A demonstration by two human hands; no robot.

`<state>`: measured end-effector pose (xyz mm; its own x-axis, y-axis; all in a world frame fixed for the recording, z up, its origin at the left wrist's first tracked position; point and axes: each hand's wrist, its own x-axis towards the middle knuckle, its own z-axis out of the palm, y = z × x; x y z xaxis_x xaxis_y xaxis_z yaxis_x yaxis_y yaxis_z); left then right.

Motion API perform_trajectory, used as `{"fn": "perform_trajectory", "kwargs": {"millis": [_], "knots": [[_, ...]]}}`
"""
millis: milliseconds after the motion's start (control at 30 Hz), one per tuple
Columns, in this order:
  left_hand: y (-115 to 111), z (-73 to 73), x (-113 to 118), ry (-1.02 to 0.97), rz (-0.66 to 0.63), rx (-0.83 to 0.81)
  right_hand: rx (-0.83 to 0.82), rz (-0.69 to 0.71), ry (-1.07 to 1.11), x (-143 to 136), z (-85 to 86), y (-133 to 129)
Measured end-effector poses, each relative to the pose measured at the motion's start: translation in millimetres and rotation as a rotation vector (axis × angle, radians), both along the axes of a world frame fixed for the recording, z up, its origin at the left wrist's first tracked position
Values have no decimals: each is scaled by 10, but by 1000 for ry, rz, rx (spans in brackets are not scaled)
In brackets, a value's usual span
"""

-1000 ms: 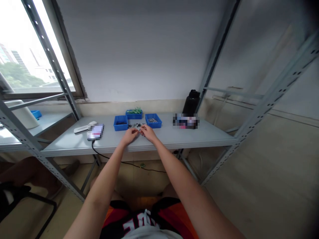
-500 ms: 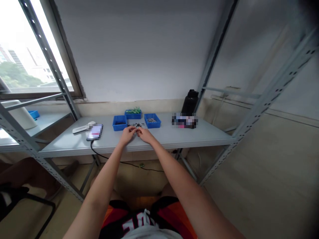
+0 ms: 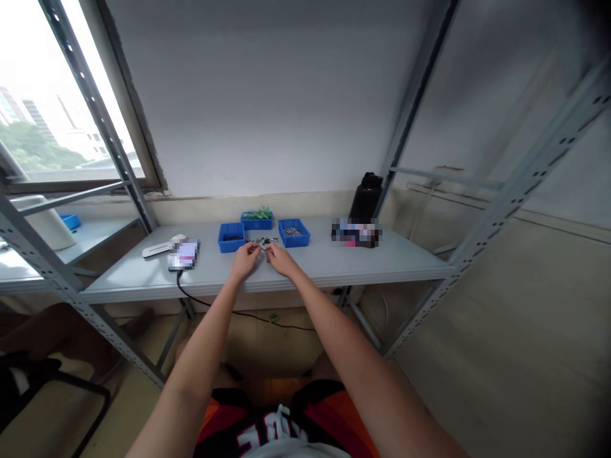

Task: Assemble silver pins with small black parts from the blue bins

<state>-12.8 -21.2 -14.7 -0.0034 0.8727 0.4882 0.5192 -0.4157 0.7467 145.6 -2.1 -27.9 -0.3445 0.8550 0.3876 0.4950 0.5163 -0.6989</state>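
Note:
My left hand [image 3: 247,259] and my right hand [image 3: 279,259] are close together over the front part of the grey table, both with fingers pinched. Something small and dark shows between their fingertips, too small to name. Just beyond the fingers lies a small pile of dark and silvery pieces [image 3: 267,240]. A blue bin [image 3: 231,245] with dark pieces stands to the left of the pile, a blue bin [image 3: 296,242] with small silvery pieces to the right. Behind them a third blue bin [image 3: 258,224] holds green strips.
On the left of the grey table [image 3: 324,268] are a white object [image 3: 156,250] and a phone [image 3: 184,254] with a black cable. A black bottle [image 3: 366,198] and a blurred item [image 3: 356,233] stand right. Metal posts frame both sides; another person's leg [image 3: 62,337] shows lower left.
My fingertips have moved slightly apart, and a small dark thing now shows between them. The whole view has shifted a little.

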Motion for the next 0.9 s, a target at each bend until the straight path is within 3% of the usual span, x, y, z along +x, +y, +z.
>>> {"fn": "perform_trajectory", "kwargs": {"millis": [300,533,900], "knots": [[6,3,29,143,-34,-85,-64,-25,172,31,-13,41],[18,-21,31,116,-29,-81,-99,0,237,27,-83,101],[-28,24,32,103,17,-114,-101,46,321,43,-21,48]]}}
